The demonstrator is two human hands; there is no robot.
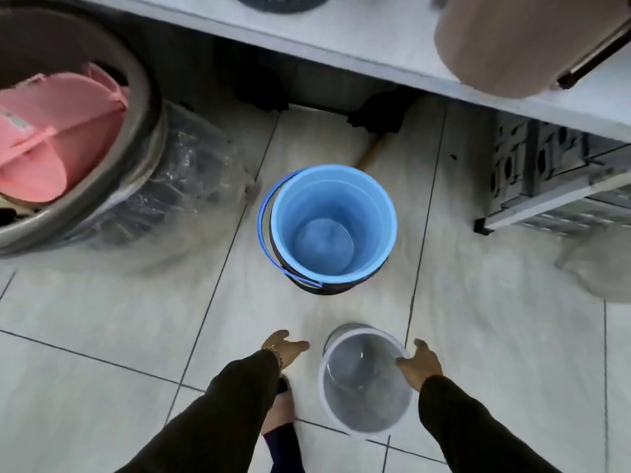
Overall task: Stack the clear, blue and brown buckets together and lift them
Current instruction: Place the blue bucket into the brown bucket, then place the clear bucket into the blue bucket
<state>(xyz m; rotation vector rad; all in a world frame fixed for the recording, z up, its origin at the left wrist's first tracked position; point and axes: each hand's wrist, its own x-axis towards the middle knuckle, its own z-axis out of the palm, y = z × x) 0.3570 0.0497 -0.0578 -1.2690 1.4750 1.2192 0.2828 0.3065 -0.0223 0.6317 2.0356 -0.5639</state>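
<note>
Our left hand (285, 348) at 7 o'clock, fingers spread, empty; blue bucket (333, 223) nested in brown bucket (327, 289) (dark rim only) at centre; right hand (420, 365) at 5 o'clock gripping clear bucket (365, 380) rim

Left hand (285, 349): open, palm turned inward, fingers spread, held free in the air; chain bracelet (275, 353) at the wrist; dark sleeve to the wrist. Right hand (420, 365): fingers curled over a rim, thumb raised; dark sleeve. Both forearms extended forward and down.
</note>
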